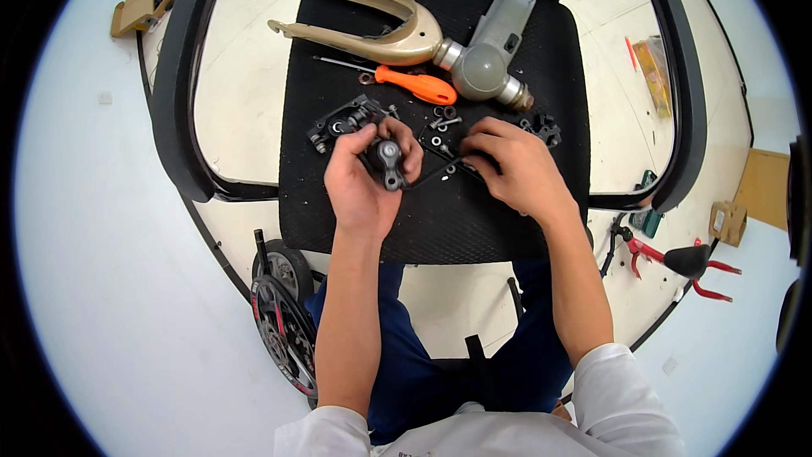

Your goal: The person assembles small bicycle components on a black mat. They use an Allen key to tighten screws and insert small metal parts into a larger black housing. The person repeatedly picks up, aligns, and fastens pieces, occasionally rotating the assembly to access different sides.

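Note:
My left hand (364,173) is closed around a black mechanical disc brake caliper (388,153), its grey lever arm facing up. A thin black rod (437,173), shaped like a hex key, runs from beside the caliper to my right hand (516,165), whose bent fingers pinch its far end. Whether the rod's tip sits in the caliper is hidden. Just beyond my left fingers lies another black caliper-like part (340,123) on the black mesh chair seat (440,233). Small bolts (446,123), washers and nuts are scattered between my hands.
An orange-handled screwdriver (416,85) lies beyond my hands, before a beige fork (406,38) joined to a grey metal tube (505,21). Chair armrests rise left (173,76) and right (683,93). Small black parts (545,129) rest near the seat's right edge. A wheeled assembly (283,322) stands lower left.

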`<state>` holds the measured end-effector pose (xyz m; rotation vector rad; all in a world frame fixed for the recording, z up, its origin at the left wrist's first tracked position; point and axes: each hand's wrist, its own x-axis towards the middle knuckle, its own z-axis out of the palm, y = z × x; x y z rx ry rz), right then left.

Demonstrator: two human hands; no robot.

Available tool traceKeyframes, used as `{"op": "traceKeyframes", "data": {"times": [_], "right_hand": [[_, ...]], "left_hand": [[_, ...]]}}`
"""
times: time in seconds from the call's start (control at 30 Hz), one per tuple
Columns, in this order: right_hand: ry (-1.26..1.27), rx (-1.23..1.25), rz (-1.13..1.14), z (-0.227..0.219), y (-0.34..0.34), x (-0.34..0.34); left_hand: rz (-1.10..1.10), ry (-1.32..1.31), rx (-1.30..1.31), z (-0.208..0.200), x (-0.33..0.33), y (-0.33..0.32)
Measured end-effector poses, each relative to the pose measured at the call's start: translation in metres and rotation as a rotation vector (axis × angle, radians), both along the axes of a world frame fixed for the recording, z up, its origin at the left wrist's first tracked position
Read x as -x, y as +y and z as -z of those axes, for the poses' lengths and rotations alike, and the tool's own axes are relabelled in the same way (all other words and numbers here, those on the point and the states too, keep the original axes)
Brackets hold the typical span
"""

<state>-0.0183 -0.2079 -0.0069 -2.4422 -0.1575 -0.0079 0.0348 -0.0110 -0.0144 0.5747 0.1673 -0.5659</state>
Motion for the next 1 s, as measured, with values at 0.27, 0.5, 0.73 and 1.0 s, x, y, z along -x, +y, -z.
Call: {"op": "traceKeyframes", "data": {"times": [0.27,0.5,0.73,1.0], "right_hand": [[0.245,0.194,-0.078,-0.013,0.007,0.015],[-0.073,0.172,-0.11,0.021,0.046,0.007],[0.148,-0.731,0.273,-0.014,0.028,0.013],[0.013,-0.574,0.216,-0.043,0.031,0.019]], "left_hand": [[0.153,-0.115,-0.079,-0.002,0.001,-0.001],[0.278,-0.192,-0.097,-0.003,0.003,-0.005],[0.44,-0.006,0.355,-0.003,0.001,0.008],[0.558,0.155,0.527,-0.001,0.013,-0.01]]}}
